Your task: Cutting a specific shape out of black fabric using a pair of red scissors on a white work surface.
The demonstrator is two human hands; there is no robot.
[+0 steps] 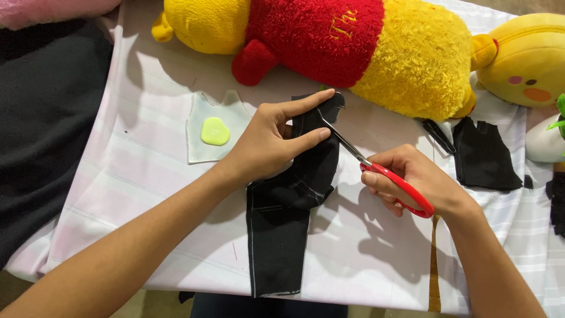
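Black fabric (282, 218) under left hand (265, 144), scissors (376, 168) right

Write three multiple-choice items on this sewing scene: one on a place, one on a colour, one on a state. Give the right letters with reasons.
1. Where does the yellow-green chalk piece lie?
A. on the pale cut pattern piece
B. on the black fabric
C. on the plush toy

2. What colour are the handles of the scissors?
A. blue
B. red
C. black

3. What is the left hand doing?
A. lying flat and empty on the cloth
B. gripping the plush toy
C. holding the black fabric up at its top end

Key: 1 A, the chalk sits in the middle of the pale piece, left of the hand. 2 B, the loops around the right hand fingers are red. 3 C, thumb and fingers pinch the dark cloth where the blades meet it, below the yellow and red plush toy.
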